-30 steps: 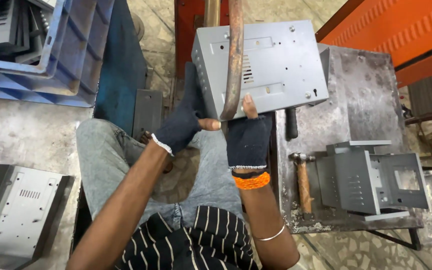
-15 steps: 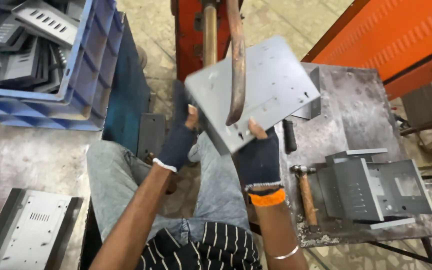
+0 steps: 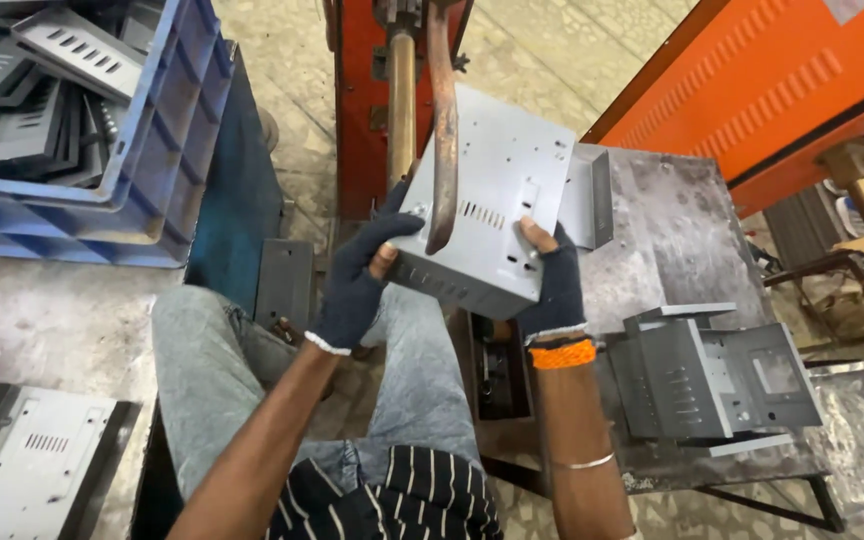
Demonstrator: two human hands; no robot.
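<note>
Left hand [image 3: 357, 285]: gloved, gripping the grey metal housing [image 3: 492, 200] at its left edge
Right hand [image 3: 552, 280]: gloved, clutching its near right corner
Housing: held tilted under the curved copper arm [image 3: 442, 130]; steel table [image 3: 682, 230] right

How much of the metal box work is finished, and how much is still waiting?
Looks done: grey boxes are stacked on the table to the right. In hand: the left hand and right hand hold one metal box against the curved copper arm. Probably left: a blue crate full of grey panels and a stack on the floor.
</note>
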